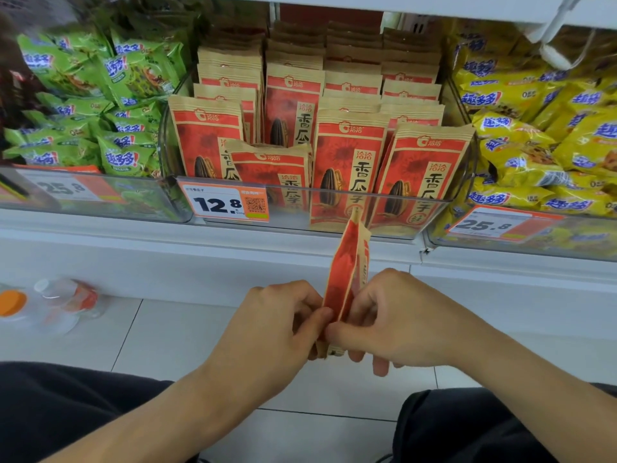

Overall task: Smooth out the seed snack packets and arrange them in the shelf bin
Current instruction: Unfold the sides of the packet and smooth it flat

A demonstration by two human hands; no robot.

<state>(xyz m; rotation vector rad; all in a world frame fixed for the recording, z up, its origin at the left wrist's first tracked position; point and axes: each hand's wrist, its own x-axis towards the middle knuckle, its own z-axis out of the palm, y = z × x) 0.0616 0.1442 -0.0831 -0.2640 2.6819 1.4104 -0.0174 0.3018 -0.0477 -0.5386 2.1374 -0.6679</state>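
Down at the lower middle of the frame, both hands hold one red-and-tan seed packet (347,279) edge-on, so that it stands as a narrow upright strip with its top seam reaching the front lip of the clear shelf bin (334,225). The left hand (277,325) pinches the packet's lower left side between thumb and curled fingers; the right hand (397,322) pinches the lower right side the same way — each grip is narrow and closed on the packet, thumbs nearly meeting at its lower edge.

Above, in the centre of the frame, the bin holds rows of matching seed packets (350,155) standing upright, front faces outward. One shorter-looking packet (270,168) sits low and tilted in the front row, between taller neighbours. An orange price tag (223,203) reading 12.8 is fixed to the bin's front at its left.

Green snack bags (100,95) fill the bin at the upper left, yellow snack bags (541,128) the one at the upper right. At the left edge, on the tiled floor (167,332), lies a clear plastic bottle (70,299) — blurred. Dark trouser legs (66,412) frame the bottom corners.
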